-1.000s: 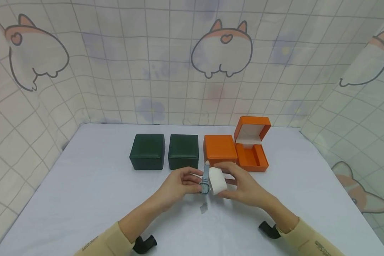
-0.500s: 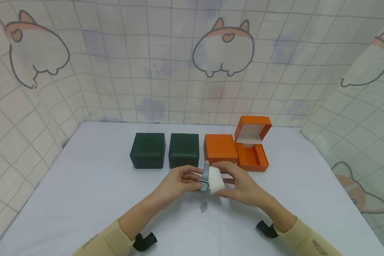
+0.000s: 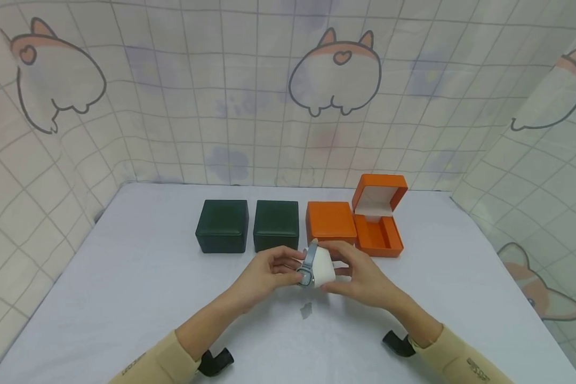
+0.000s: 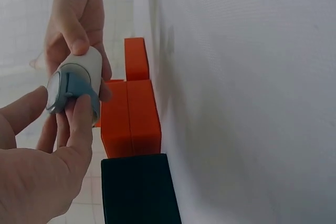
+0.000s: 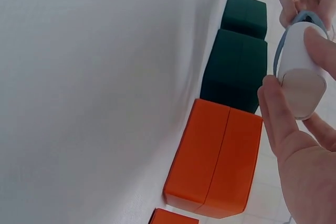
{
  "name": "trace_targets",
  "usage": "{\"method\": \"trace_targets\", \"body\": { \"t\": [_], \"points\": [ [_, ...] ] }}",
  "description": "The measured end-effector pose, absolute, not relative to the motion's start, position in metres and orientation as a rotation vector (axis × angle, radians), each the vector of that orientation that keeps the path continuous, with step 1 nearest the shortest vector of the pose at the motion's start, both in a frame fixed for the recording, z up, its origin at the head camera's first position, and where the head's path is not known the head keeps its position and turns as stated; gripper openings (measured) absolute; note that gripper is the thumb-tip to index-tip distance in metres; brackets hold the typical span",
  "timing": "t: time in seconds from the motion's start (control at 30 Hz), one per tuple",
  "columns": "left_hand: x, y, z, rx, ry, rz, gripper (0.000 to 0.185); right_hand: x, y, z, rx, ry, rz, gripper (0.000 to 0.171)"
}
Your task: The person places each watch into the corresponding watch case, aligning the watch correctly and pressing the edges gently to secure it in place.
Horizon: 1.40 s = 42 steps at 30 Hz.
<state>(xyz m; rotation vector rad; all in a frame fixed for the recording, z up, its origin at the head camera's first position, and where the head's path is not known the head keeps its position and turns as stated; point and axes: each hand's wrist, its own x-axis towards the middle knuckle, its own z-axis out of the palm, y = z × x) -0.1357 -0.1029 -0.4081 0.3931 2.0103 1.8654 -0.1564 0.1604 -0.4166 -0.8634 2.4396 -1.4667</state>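
Observation:
Above the table, my left hand (image 3: pixel 269 274) holds a wristwatch (image 3: pixel 305 276) with a light blue strap, thumb near its face and fingers at the strap. A white watch cushion (image 3: pixel 324 266) is in my right hand (image 3: pixel 365 280), gripped between thumb and fingers. In the left wrist view, the looped blue strap (image 4: pixel 79 86) goes around the end of the cushion (image 4: pixel 92 65) nearest the left hand. Seen from the right wrist, the cushion's beige flat end (image 5: pixel 304 93) faces that wrist, and the strap shows at the far end.
Behind the hands, two dark green boxes (image 3: pixel 222 225) (image 3: pixel 276 225) and an orange box (image 3: pixel 331 220) stand closed in a row. Right of them an orange box (image 3: pixel 378 234) has its lid up. A small grey scrap (image 3: pixel 306 310) lies on the white tabletop (image 3: pixel 139 266).
The watch and the cushion have come together, the cushion shifting slightly left against the strap. The watch has tilted a little. The boxes have stayed put.

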Motion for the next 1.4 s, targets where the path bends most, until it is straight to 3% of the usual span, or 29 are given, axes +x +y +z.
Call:
{"method": "trace_targets", "body": {
  "t": [0.37, 1.4],
  "points": [
    [-0.1355, -0.1052, -0.4084, 0.521, 2.090, 1.832, 0.058, -0.1569, 0.1598, -0.4152, -0.796, 2.429, -1.521, 0.078],
    [-0.1366, -0.1073, -0.4063, 0.661, 2.207, 1.717, 0.057, -0.1595, 0.1611, -0.4112, -0.780, 2.353, -1.555, 0.076]
  ]
}}
